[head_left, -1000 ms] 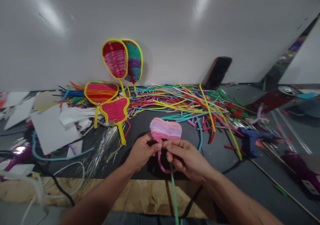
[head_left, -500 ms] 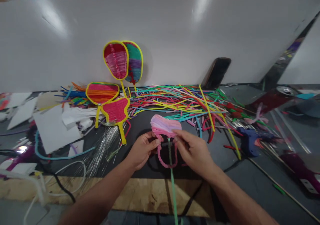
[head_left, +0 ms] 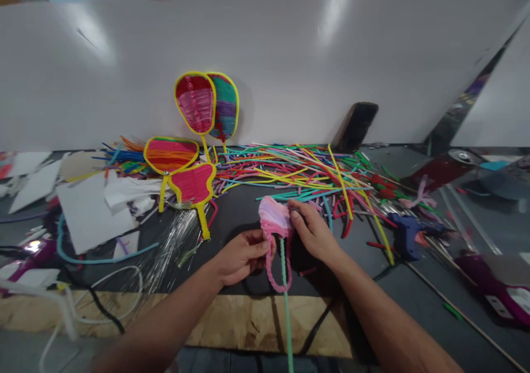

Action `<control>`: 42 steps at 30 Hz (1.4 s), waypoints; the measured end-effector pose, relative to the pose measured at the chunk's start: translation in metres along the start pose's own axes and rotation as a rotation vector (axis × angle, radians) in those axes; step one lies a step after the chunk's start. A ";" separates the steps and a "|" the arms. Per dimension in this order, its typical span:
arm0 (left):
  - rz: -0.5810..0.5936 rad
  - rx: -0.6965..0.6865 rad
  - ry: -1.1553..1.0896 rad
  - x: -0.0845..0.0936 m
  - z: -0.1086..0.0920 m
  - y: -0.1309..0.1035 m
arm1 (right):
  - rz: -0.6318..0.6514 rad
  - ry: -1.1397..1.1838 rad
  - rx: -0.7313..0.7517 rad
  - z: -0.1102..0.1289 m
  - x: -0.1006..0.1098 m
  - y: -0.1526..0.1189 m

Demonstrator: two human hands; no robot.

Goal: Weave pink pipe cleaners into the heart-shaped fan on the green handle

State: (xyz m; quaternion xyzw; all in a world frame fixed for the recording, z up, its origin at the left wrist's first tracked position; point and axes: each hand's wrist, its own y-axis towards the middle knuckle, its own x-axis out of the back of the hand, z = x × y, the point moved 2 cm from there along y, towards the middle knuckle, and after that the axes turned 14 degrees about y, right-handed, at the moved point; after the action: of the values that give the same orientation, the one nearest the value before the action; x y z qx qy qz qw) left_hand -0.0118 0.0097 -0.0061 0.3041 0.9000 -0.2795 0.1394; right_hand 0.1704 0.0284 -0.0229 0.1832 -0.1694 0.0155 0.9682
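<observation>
A small fan frame of twisted pink pipe cleaner (head_left: 274, 218) is held up between both hands, its upper part wrapped in pink and lilac strands. My left hand (head_left: 246, 256) pinches the left side of the frame, just under the wrapped part. My right hand (head_left: 314, 229) has thumb and fingers closed at the upper right edge of the wrapping; what exactly lies between the fingertips is partly hidden. A long light green pipe cleaner (head_left: 287, 312) hangs from the wrapped part, down through the open loop and past the table edge.
Finished yellow-rimmed fans (head_left: 192, 185) lie and lean at the left. Behind the hands spreads a pile of coloured pipe cleaners (head_left: 290, 168). A phone (head_left: 358, 125) leans on the white board. At right are a blue glue gun (head_left: 408, 235) and a can (head_left: 445, 168).
The pink frame has turned, so its wrapped part looks narrower, and has shifted slightly right. My right hand has moved up along its edge. My left hand still pinches the left side.
</observation>
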 end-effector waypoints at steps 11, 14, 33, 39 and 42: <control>-0.225 -0.172 0.296 0.019 -0.010 0.003 | -0.081 0.129 -0.186 -0.009 0.016 0.003; -0.233 -0.178 0.347 0.023 -0.010 0.004 | -0.099 0.159 -0.234 -0.006 0.017 0.002; -0.169 -0.151 0.396 0.022 -0.010 0.002 | -0.149 0.334 -0.368 -0.001 0.019 0.003; -0.039 0.011 0.142 0.021 -0.006 0.001 | -0.231 0.323 -0.362 0.001 0.025 0.006; -0.013 0.051 0.183 0.018 -0.003 0.001 | -0.236 0.261 -0.302 -0.006 0.026 0.007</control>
State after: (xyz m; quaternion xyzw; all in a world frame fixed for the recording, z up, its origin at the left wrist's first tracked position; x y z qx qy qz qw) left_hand -0.0251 0.0202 -0.0117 0.3260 0.9035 -0.2742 0.0471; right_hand 0.1965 0.0358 -0.0168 0.0513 -0.0205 -0.0997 0.9935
